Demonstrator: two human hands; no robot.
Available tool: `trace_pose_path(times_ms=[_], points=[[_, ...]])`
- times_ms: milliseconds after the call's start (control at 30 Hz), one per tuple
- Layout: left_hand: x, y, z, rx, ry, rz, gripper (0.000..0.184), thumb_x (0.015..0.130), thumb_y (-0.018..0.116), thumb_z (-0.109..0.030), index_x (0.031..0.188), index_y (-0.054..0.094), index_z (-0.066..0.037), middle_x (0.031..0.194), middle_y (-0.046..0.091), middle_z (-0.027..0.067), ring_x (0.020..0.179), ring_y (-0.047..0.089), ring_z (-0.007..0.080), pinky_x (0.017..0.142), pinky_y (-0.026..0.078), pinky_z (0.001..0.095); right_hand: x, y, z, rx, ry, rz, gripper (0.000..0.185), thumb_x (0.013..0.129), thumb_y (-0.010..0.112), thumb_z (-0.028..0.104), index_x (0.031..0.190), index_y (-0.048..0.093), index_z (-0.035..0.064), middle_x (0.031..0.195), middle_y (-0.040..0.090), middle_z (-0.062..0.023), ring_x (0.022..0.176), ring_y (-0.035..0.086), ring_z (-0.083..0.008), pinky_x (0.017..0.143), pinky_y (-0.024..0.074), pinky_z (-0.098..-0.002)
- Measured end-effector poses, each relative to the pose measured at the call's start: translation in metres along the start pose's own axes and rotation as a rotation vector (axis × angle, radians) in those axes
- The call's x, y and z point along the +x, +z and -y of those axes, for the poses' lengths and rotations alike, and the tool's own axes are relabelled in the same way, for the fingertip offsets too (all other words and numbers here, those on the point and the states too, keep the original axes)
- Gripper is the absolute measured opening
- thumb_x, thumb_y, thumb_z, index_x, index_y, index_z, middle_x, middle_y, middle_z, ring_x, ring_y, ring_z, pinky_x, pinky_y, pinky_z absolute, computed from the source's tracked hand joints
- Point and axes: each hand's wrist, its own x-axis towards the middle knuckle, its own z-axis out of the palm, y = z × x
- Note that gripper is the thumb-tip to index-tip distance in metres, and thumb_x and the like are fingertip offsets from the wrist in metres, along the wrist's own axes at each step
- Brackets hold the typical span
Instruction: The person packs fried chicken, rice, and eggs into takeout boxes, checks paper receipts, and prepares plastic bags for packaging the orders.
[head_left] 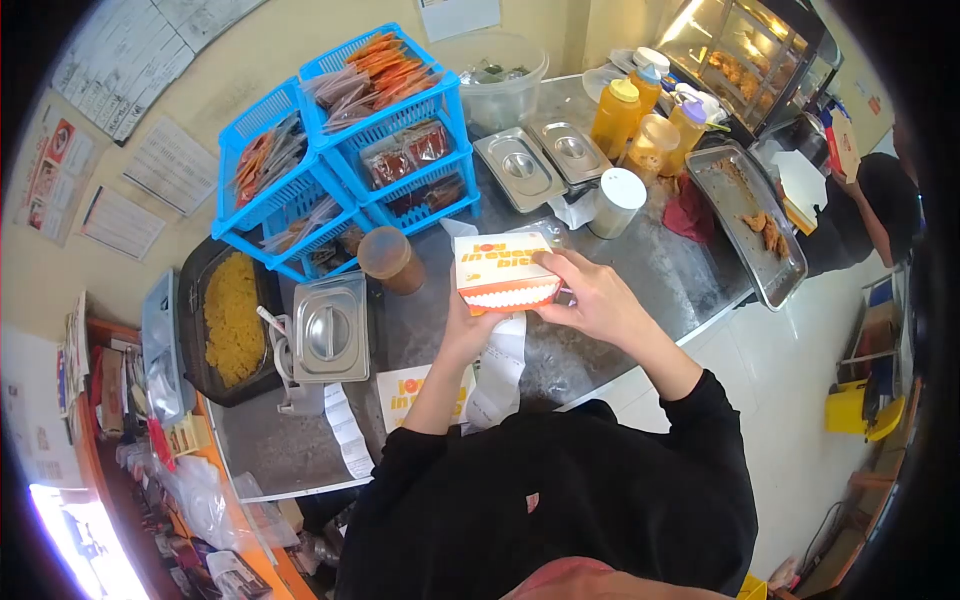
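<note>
A white and orange cardboard food box (497,272) with yellow lettering on its lid is held above the counter, in front of my chest. My left hand (465,328) grips its left side from below, the fingers mostly hidden behind it. My right hand (600,300) closes on the right side, fingers on the lid and thumb at the lower front edge. The lid looks closed, so its contents are hidden. A long paper receipt (497,375) hangs below the box. Another printed box (405,392) lies on the counter, partly covered by my left forearm.
Blue stacked baskets (330,150) of sachets stand behind, left of lidded steel pans (520,168) and sauce bottles (615,112). A tray of yellow rice (232,320) is at left. At right are a metal tray (745,215) with food pieces and another person's arm (872,215).
</note>
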Motion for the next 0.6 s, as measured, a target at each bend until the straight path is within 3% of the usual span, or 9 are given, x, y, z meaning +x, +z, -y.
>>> trace_pose_path(times_ms=[67,167,300,500,600], points=[[0.002,-0.003,0.008,0.014,0.018,0.014,0.08,0.066,0.074,0.001,0.13,0.026,-0.004,0.122,0.046,0.0104,0.113,0.048,0.0173,0.094,0.042,0.0314,0.001,0.001,-0.002,-0.019,-0.011,-0.012,0.05,0.07,0.069,0.023,0.112,0.051,0.0047,0.105,0.058,-0.0163,0.079,0.063,-0.0316,0.066,0.0524,-0.037],[0.004,-0.004,0.011,-0.056,0.038,0.033,0.079,0.066,0.072,0.003,0.131,0.026,-0.004,0.122,0.046,0.0104,0.114,0.048,0.0177,0.094,0.042,0.0318,0.0,0.003,-0.009,0.006,-0.036,-0.009,0.052,0.072,0.067,0.03,0.114,0.048,0.006,0.109,0.057,-0.0201,0.077,0.062,-0.0368,0.067,0.0514,-0.041],[0.0,0.002,0.005,-0.095,0.043,0.023,0.078,0.067,0.069,0.006,0.131,0.025,-0.004,0.121,0.046,0.0107,0.113,0.048,0.0189,0.094,0.042,0.0322,0.005,-0.007,-0.006,-0.008,-0.062,0.0,0.05,0.072,0.068,0.03,0.111,0.049,0.0059,0.101,0.058,-0.0191,0.074,0.061,-0.0366,0.064,0.0503,-0.0416],[0.001,0.004,0.015,-0.37,-0.102,-0.056,0.075,0.069,0.065,0.01,0.131,0.027,-0.006,0.119,0.047,0.0111,0.112,0.05,0.0194,0.089,0.047,0.0301,0.003,-0.005,0.0,-0.077,-0.066,0.028,0.048,0.072,0.068,0.027,0.11,0.05,0.0058,0.098,0.058,-0.0189,0.074,0.061,-0.0363,0.064,0.0502,-0.0417],[0.0,0.006,0.007,-0.412,-0.08,-0.088,0.079,0.069,0.064,0.012,0.134,0.023,-0.01,0.118,0.048,0.0115,0.102,0.054,0.0174,0.077,0.051,0.0293,0.002,0.001,-0.003,-0.074,-0.053,0.062,0.048,0.072,0.068,0.026,0.112,0.049,0.0072,0.105,0.057,-0.0204,0.075,0.061,-0.0365,0.065,0.0507,-0.0415]])
